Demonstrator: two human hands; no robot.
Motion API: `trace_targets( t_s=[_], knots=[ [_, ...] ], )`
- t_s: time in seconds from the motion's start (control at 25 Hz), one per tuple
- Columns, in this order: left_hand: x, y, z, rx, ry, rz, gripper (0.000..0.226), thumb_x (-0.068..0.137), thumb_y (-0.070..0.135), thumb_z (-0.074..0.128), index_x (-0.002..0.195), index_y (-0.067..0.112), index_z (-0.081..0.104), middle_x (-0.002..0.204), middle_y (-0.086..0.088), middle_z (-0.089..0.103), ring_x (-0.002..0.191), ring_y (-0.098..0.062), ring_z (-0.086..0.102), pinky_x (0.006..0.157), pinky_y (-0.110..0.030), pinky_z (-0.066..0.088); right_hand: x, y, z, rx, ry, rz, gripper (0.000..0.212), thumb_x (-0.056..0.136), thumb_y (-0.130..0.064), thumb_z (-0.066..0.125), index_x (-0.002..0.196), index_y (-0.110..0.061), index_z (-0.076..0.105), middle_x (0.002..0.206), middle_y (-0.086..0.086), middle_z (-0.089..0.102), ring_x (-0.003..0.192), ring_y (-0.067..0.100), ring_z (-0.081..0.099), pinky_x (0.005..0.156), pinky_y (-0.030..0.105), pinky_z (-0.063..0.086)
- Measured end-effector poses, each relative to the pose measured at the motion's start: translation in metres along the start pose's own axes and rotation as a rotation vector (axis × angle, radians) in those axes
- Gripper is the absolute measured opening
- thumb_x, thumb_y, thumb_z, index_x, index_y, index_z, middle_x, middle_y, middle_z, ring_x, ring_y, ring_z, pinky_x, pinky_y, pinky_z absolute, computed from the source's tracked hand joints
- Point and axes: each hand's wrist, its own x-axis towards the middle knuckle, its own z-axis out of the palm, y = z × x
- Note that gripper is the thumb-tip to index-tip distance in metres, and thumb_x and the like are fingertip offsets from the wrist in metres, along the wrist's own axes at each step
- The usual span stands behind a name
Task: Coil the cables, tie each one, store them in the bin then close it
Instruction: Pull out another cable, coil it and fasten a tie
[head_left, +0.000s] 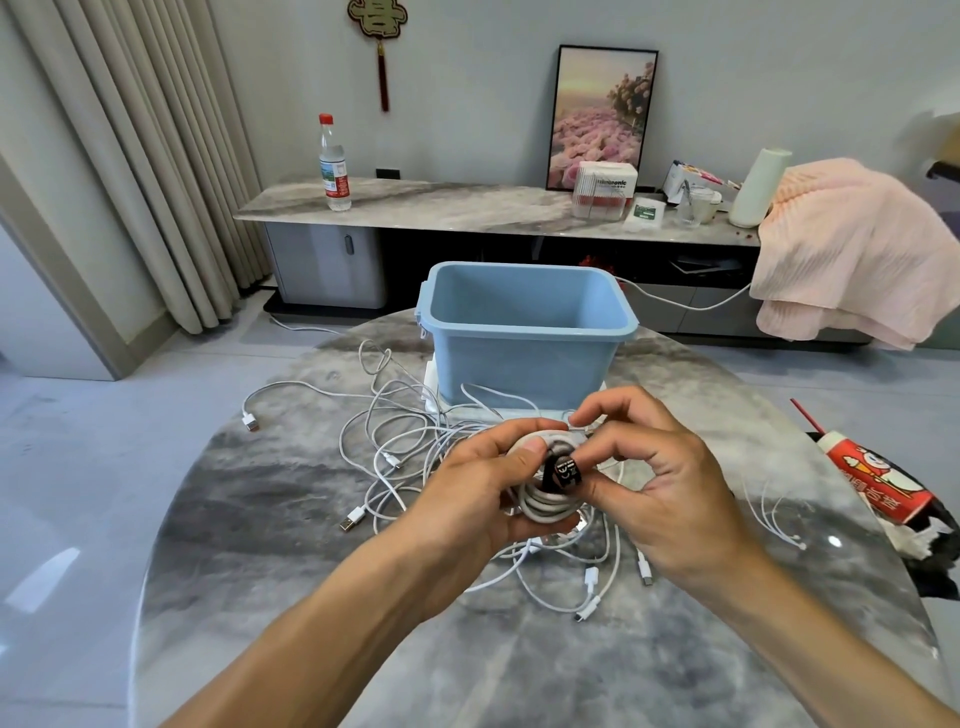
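Both forearms reach over the round grey marble table (311, 597), whose near half lies bare. Left hand (483, 499) grasps a coiled white cable (540, 501), its loop facing the camera, above the table's middle. Right hand (660, 488) pinches a black tie strap (563, 474) wrapped across the coil. Loose white cables (395, 436) sprawl beneath, left of the open light-blue plastic bin (524, 338) standing upright behind.
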Motion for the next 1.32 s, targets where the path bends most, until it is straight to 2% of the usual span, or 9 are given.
trace_targets(
  t_s=[0.12, 0.32, 0.48, 0.6, 0.84, 1.0, 1.16, 1.32],
  knots=[
    [0.0, 0.0, 0.001, -0.003, -0.004, -0.01, 0.025, 0.1, 0.011, 0.048, 0.117, 0.006, 0.065, 0.104, -0.011, 0.07, 0.081, -0.022, 0.067, 0.08, -0.04, 0.058, -0.004, 0.001, 0.005, -0.178, 0.056, -0.167, 0.018, 0.07, -0.003, 0.074, 0.071, -0.021, 0.07, 0.104, -0.009, 0.063, 0.094, 0.015, 0.056, 0.084, 0.022, 0.042],
    [-0.001, 0.003, 0.004, -0.028, -0.011, -0.01, 0.026, 0.1, 0.011, 0.048, 0.118, 0.004, 0.064, 0.099, -0.011, 0.071, 0.081, -0.023, 0.068, 0.082, -0.043, 0.058, -0.005, -0.008, -0.001, -0.122, 0.143, -0.173, 0.028, 0.071, -0.001, 0.073, 0.073, -0.027, 0.063, 0.098, -0.012, 0.065, 0.095, 0.016, 0.057, 0.083, 0.021, 0.043],
    [-0.002, 0.005, 0.004, -0.065, 0.017, -0.012, 0.024, 0.099, 0.01, 0.048, 0.116, 0.005, 0.065, 0.097, -0.011, 0.07, 0.076, -0.02, 0.067, 0.073, -0.038, 0.061, -0.006, -0.012, -0.006, -0.156, 0.034, -0.279, 0.017, 0.07, -0.003, 0.076, 0.07, -0.018, 0.068, 0.083, -0.012, 0.066, 0.081, 0.017, 0.056, 0.075, 0.024, 0.042],
    [-0.003, 0.006, 0.003, -0.069, 0.035, -0.005, 0.026, 0.099, 0.01, 0.048, 0.118, 0.005, 0.065, 0.099, -0.012, 0.07, 0.075, -0.02, 0.066, 0.068, -0.035, 0.059, -0.007, -0.015, -0.007, -0.227, -0.009, -0.335, 0.011, 0.07, -0.004, 0.075, 0.072, -0.014, 0.071, 0.083, -0.01, 0.068, 0.079, 0.019, 0.056, 0.074, 0.028, 0.043],
    [-0.001, 0.006, 0.001, -0.071, 0.038, -0.009, 0.024, 0.099, 0.01, 0.049, 0.116, 0.006, 0.066, 0.097, -0.01, 0.071, 0.076, -0.019, 0.068, 0.07, -0.035, 0.06, -0.007, -0.008, -0.004, -0.278, 0.025, -0.25, 0.011, 0.071, -0.004, 0.076, 0.078, -0.012, 0.072, 0.086, -0.011, 0.069, 0.081, 0.013, 0.056, 0.074, 0.026, 0.043],
    [-0.001, 0.005, 0.001, -0.048, 0.021, -0.021, 0.025, 0.1, 0.011, 0.048, 0.118, 0.006, 0.065, 0.098, -0.011, 0.07, 0.078, -0.02, 0.067, 0.07, -0.034, 0.06, -0.008, -0.014, -0.001, -0.254, 0.065, -0.187, 0.012, 0.069, -0.004, 0.074, 0.069, -0.013, 0.066, 0.081, -0.012, 0.066, 0.077, 0.011, 0.055, 0.072, 0.025, 0.043],
    [-0.002, 0.002, 0.003, -0.025, 0.002, -0.042, 0.028, 0.099, 0.012, 0.048, 0.123, 0.004, 0.061, 0.107, -0.016, 0.067, 0.095, -0.03, 0.061, 0.089, -0.046, 0.055, -0.01, -0.017, 0.004, -0.258, 0.12, -0.15, 0.017, 0.066, -0.001, 0.072, 0.063, -0.014, 0.063, 0.077, -0.012, 0.064, 0.075, 0.014, 0.054, 0.069, 0.024, 0.043],
    [-0.001, 0.0, 0.002, -0.005, 0.004, -0.052, 0.029, 0.099, 0.012, 0.049, 0.124, 0.004, 0.06, 0.11, -0.017, 0.066, 0.098, -0.032, 0.059, 0.098, -0.053, 0.05, -0.011, -0.013, 0.005, -0.283, 0.164, -0.139, 0.015, 0.066, -0.003, 0.072, 0.063, -0.016, 0.064, 0.078, -0.008, 0.059, 0.077, 0.016, 0.054, 0.07, 0.018, 0.04]
  ],
)
